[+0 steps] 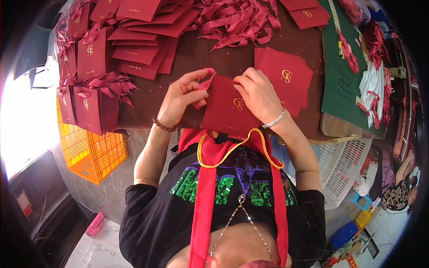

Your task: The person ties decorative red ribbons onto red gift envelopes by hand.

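Observation:
A dark red flat paper bag (223, 105) with a gold emblem lies at the table's near edge, in front of my body. My left hand (182, 94) is closed in a pinch on a red ribbon (206, 80) beside the bag's upper left corner. At the bag's upper right, my right hand (259, 93) has its fingertips pinched together on the top edge. Its curled fingers hide part of that edge. To the right, partly behind my right hand, lies a stack of similar red bags (290, 76).
Finished-looking bags with ribbon handles (91, 105) and overlapping flat bags (147, 40) fill the left. Loose ribbons (237, 20) lie heaped at the back. A green board (346, 82) is at right. Below stand an orange crate (91, 149) and a white basket (342, 172).

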